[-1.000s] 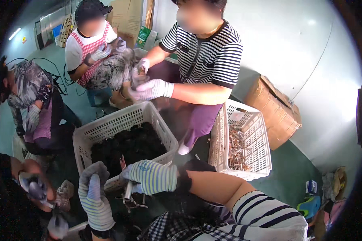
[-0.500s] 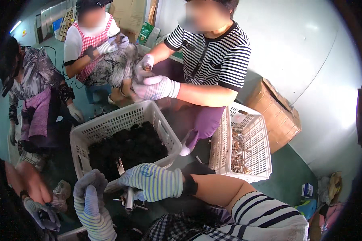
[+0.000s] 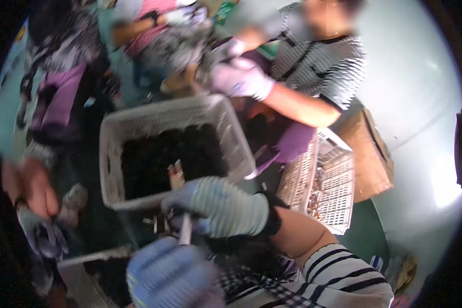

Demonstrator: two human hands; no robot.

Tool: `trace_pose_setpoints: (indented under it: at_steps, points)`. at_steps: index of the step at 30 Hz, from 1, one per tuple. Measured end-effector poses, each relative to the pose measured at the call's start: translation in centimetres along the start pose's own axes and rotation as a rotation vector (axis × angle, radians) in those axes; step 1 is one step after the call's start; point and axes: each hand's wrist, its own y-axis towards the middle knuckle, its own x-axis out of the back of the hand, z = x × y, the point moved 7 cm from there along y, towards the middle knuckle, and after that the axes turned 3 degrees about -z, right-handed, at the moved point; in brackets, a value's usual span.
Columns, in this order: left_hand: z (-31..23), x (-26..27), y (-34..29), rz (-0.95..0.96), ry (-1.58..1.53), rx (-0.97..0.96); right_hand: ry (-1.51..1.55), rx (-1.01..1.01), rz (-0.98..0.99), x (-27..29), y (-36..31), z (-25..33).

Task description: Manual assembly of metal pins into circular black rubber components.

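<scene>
My right hand (image 3: 226, 206), in a striped knit glove, is closed on a metal tube (image 3: 186, 230), whose pale end sticks out below the fingers. Above the same hand a forked metal piece (image 3: 176, 175) pokes up; whether it is one with the tube is hidden by the glove. My left hand (image 3: 172, 274), in a similar glove, lies just below the tube's end, smeared by motion. Its fingers cannot be made out, nor whether it touches the tube. Behind my right hand stands a white plastic crate (image 3: 108, 169) with a mass of black pieces (image 3: 154, 159) in it.
Across from me a person in a striped shirt (image 3: 313, 66) works with gloved hands (image 3: 241, 79). A second white crate (image 3: 339, 200) with small metal parts and a cardboard box (image 3: 367, 159) stand right. More people sit left; another container (image 3: 77, 282) lies near front left.
My left hand has swung right and is now below the tube, its raised fingers no longer apart from it. My right hand keeps its grip. The whole view has shifted and blurred.
</scene>
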Motion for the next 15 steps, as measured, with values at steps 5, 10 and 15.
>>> trace_pose_setpoints:
  at_steps: [5, 10, 15]
  points:
    - [-0.3, 1.3, -1.9, -0.015, 0.125, -0.475, 0.050, -0.007, -0.094, -0.2, 0.4, -1.7]
    - [4.6, 6.3, -1.2, -0.372, 0.427, -0.069, 0.075, -0.199, -0.150, 1.6, 0.4, -4.4]
    - [4.8, 5.3, -2.4, -0.472, 0.298, -0.138, 0.120, -0.432, -0.211, 2.9, 0.8, -7.2]
